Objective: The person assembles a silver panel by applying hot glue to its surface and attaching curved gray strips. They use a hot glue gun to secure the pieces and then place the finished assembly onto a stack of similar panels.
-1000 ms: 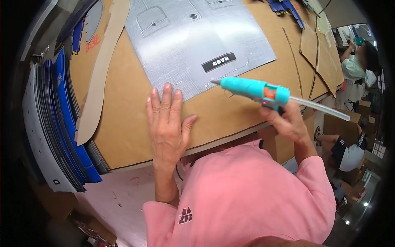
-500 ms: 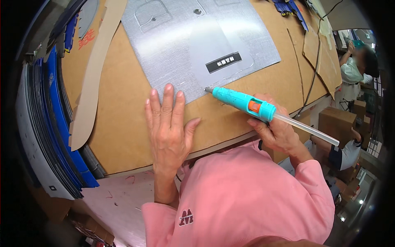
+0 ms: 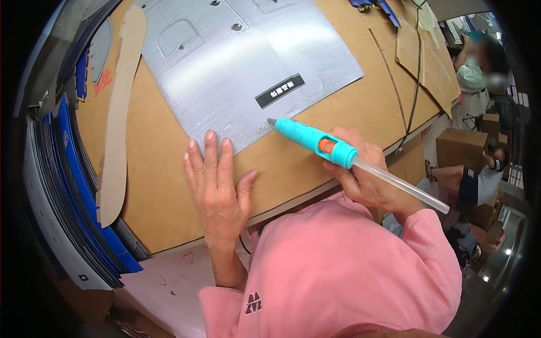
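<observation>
With the silver sheet [image 3: 203,79] lying on the worktop [image 3: 163,186], the left hand [image 3: 217,194] rested, grip released, over its near corner, while the right hand [image 3: 366,172] grasped the glue gun [image 3: 307,141], its nozzle [image 3: 272,121] best held low and steady.

Left grip [image 3: 217,194]: we are holding it palm down, its four fingers [image 3: 211,155] nearly straight, pointing up the view.
Left thumb [image 3: 246,186]: we are holding it out to the right, apart from the index finger.
Left wrist [image 3: 221,242]: we are keeping it nearly straight, in line with the forearm [image 3: 228,270].
Right grip [image 3: 365,172]: we are holding it curled closed, some fingers being hidden.
Right forearm [image 3: 408,207]: we are slanting it up toward the left.
</observation>
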`<state>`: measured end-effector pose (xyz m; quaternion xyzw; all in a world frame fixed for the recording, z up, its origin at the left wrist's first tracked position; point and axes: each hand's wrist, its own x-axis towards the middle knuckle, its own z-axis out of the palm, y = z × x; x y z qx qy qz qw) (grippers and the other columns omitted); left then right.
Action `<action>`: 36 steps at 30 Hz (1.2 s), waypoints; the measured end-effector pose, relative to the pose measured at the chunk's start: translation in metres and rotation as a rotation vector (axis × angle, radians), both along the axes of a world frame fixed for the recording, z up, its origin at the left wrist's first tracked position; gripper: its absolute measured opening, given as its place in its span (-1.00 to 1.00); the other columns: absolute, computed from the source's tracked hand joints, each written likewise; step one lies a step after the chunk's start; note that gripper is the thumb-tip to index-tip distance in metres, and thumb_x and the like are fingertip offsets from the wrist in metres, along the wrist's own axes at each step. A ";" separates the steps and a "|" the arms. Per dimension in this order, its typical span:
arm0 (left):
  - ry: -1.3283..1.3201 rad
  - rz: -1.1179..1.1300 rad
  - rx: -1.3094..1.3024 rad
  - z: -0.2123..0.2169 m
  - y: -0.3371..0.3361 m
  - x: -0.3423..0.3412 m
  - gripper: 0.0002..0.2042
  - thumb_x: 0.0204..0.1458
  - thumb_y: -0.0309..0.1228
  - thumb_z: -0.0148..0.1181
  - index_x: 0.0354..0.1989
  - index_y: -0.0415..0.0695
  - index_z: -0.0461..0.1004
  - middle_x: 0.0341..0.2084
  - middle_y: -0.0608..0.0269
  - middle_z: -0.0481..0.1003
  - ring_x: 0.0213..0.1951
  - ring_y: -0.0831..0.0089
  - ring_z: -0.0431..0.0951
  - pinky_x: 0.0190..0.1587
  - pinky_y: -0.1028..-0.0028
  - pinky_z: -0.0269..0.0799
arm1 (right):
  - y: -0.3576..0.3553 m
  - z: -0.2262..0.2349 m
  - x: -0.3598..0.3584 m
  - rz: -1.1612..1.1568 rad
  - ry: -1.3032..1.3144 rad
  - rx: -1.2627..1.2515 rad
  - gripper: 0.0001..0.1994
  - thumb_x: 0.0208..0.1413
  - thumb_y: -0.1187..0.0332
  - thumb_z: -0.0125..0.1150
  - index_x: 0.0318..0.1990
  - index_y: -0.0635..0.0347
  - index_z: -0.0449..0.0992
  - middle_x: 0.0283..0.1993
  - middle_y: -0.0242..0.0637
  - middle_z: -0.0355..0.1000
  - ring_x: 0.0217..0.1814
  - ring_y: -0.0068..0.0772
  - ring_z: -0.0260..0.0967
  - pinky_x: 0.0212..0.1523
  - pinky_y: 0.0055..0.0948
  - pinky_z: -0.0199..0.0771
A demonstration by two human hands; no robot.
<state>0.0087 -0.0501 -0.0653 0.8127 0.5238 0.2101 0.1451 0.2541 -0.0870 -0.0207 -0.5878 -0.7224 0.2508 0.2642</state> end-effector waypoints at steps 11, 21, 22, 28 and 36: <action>0.019 -0.010 0.017 -0.001 -0.001 0.000 -0.47 0.02 -0.28 0.21 0.18 -0.20 0.32 0.25 -0.01 0.22 0.31 -0.10 0.09 0.31 0.01 -0.07 | -0.011 0.007 0.011 -0.153 0.000 0.016 -0.69 0.07 0.47 0.19 -0.03 0.32 0.35 -0.19 0.00 0.39 -0.30 -0.01 0.42 -0.26 -0.28 0.42; 0.032 -0.014 0.027 0.000 0.000 0.000 -0.46 0.02 -0.28 0.21 0.19 -0.19 0.31 0.26 0.01 0.20 0.32 -0.08 0.07 0.30 0.00 -0.06 | -0.012 -0.007 -0.002 -0.075 0.072 0.019 -0.62 -0.04 0.56 0.20 -0.03 0.28 0.30 -0.29 0.00 0.39 -0.33 0.03 0.42 -0.37 -0.23 0.41; 0.032 -0.009 0.025 0.000 -0.001 0.000 -0.47 0.03 -0.29 0.20 0.20 -0.17 0.31 0.25 0.01 0.21 0.31 -0.06 0.09 0.32 0.02 -0.08 | -0.013 -0.007 -0.001 -0.088 0.084 0.013 -0.62 -0.04 0.56 0.20 -0.03 0.28 0.30 -0.29 0.00 0.39 -0.33 0.03 0.42 -0.38 -0.23 0.41; 0.026 -0.012 0.041 -0.001 0.000 0.000 -0.47 0.02 -0.33 0.20 0.21 -0.16 0.31 0.26 0.01 0.21 0.32 -0.05 0.07 0.32 0.03 -0.09 | -0.013 -0.005 0.005 -0.120 0.036 0.082 -0.63 0.01 0.53 0.21 -0.01 0.28 0.29 -0.29 0.02 0.38 -0.34 0.04 0.42 -0.38 -0.22 0.43; 0.045 -0.019 0.025 -0.001 -0.001 -0.001 -0.46 0.04 -0.26 0.19 0.20 -0.20 0.30 0.27 0.02 0.18 0.32 -0.11 0.06 0.30 -0.03 -0.06 | -0.014 -0.011 0.004 -0.120 0.040 0.089 -0.61 -0.04 0.55 0.23 -0.02 0.28 0.30 -0.26 0.00 0.37 -0.31 0.03 0.41 -0.35 -0.23 0.43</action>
